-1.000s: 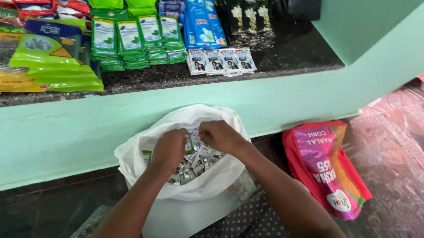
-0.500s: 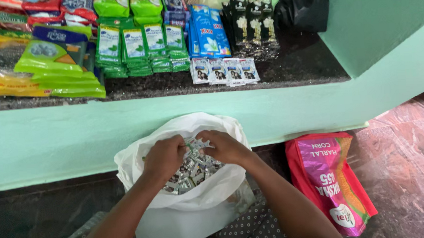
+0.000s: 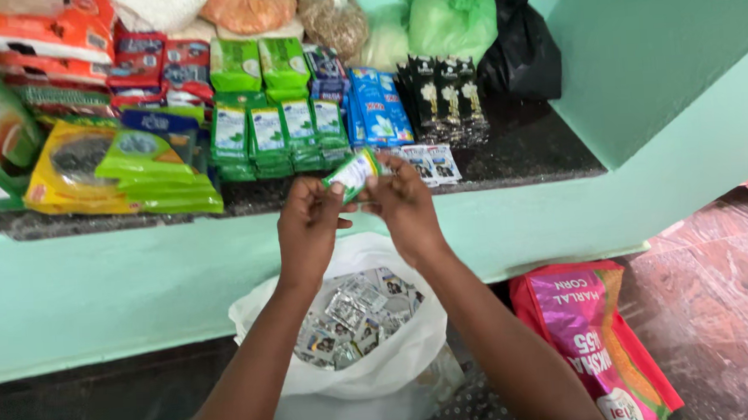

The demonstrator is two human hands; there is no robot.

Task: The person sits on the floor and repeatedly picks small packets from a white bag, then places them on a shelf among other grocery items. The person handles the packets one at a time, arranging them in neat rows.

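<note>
My left hand (image 3: 309,229) and my right hand (image 3: 406,206) are raised together in front of the dark stone shelf (image 3: 526,153). Between their fingertips they hold a small green and white sachet (image 3: 352,174), each hand pinching one end. Below them stands an open white plastic bag (image 3: 350,384) on the floor, filled with several small silvery sachets (image 3: 350,319). My forearms pass over the bag's mouth.
The shelf carries rows of green sachet packs (image 3: 276,129), blue packs (image 3: 380,106), black sachet strips (image 3: 441,98), yellow and green pouches (image 3: 121,169), red packets (image 3: 157,63) and tied bags including a black one (image 3: 520,50). A pink sack (image 3: 594,339) leans by the green wall at right.
Both hands have come up out of the white bag, lifting one green and white sachet to shelf height. The camera has tilted up, showing more of the shelf.
</note>
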